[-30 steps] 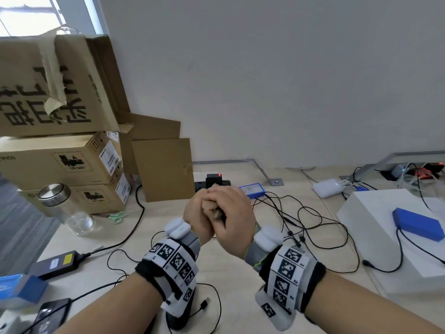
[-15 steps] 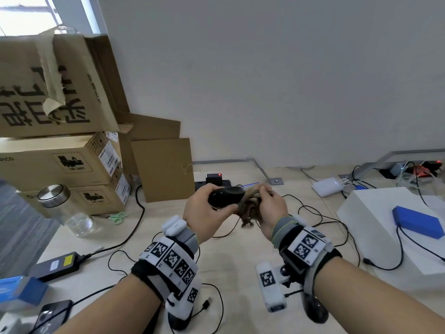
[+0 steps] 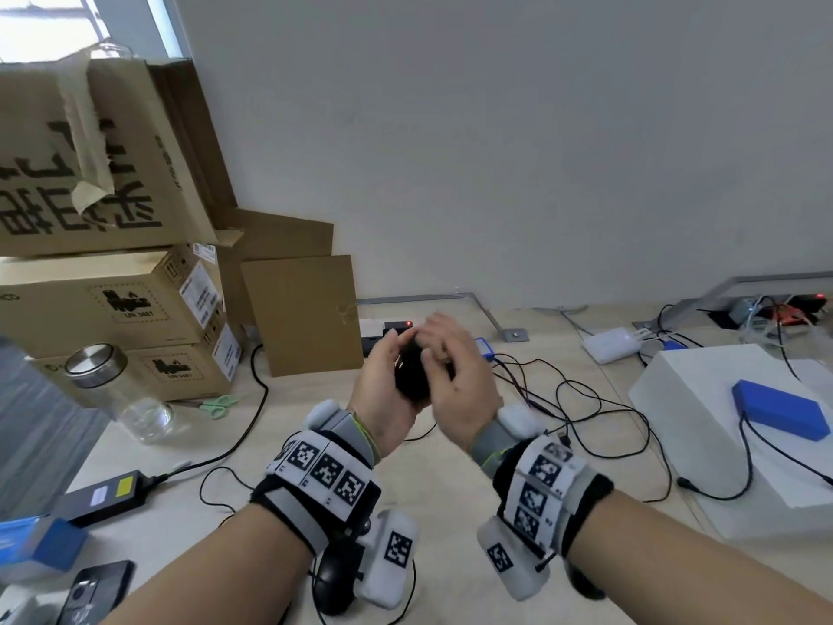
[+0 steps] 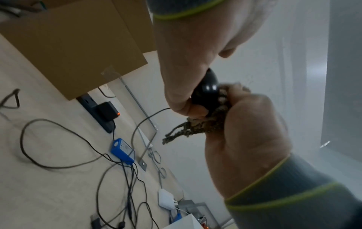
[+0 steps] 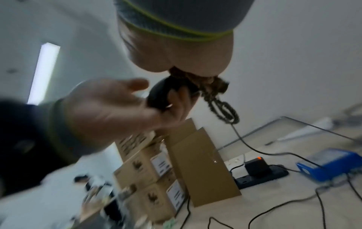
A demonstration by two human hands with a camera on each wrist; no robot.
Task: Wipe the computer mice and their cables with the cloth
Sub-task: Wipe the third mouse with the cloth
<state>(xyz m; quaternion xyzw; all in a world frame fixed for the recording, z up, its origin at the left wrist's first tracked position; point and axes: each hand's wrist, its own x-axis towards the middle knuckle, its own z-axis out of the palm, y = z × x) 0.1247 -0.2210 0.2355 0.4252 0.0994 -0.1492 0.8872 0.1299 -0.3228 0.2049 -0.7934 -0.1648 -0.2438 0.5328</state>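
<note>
My left hand [image 3: 394, 354] grips a black computer mouse [image 3: 412, 376] held up above the desk. My right hand [image 3: 435, 354], blurred, lies over the mouse's right side. In the left wrist view the right hand [image 4: 245, 124] clutches a brown knitted cloth [image 4: 197, 127] against the mouse [image 4: 207, 91]. The right wrist view shows the cloth [image 5: 215, 91] bunched under that palm, a loop hanging, beside the mouse [image 5: 160, 94]. The mouse's cable [image 4: 137, 128] droops to the desk. A second black mouse [image 3: 333, 584] lies on the desk below my left wrist.
Stacked cardboard boxes [image 3: 112, 304] and a glass jar [image 3: 117, 390] stand at the left. A power strip [image 3: 387, 331] sits by the wall. Tangled black cables [image 3: 586, 399] spread to the right, near a white box [image 3: 703, 399] carrying a blue device [image 3: 780, 410]. A power adapter [image 3: 103, 493] lies front left.
The hands were clasped together, then drew apart with the mouse in the left and the cloth in the right. Now the right hand has swung back over the mouse.
</note>
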